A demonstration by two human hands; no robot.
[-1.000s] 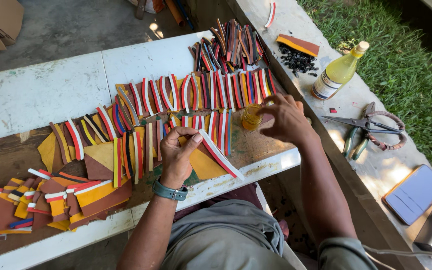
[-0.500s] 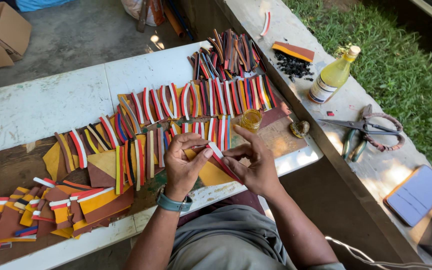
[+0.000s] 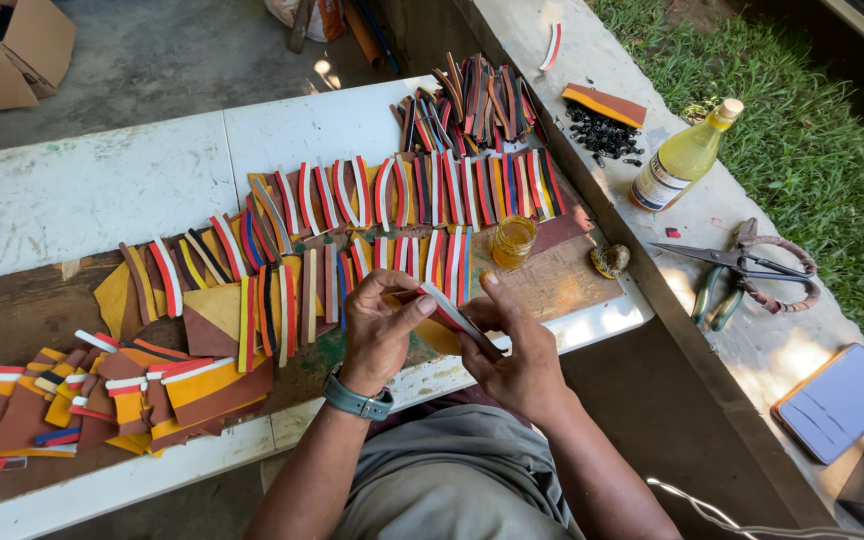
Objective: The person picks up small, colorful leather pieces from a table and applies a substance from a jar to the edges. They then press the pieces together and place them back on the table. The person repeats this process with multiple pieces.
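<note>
Over table edge (image 3: 592, 322): both hands pinch flat, layered striped strip (image 3: 455, 315).

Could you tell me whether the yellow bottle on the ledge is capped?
Capped: the yellow bottle lies tilted on the ledge with its pale cap on.

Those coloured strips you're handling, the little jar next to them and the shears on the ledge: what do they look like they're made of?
Strip in the left hand and right hand: probably leather or rubber sheet, matte, in layered red, white and brown bands; it holds a curve. Jar: clear glass, glossy, with amber liquid showing through. Shears: dark dull metal blades, green coated grips, one loop wrapped in cord.
</note>
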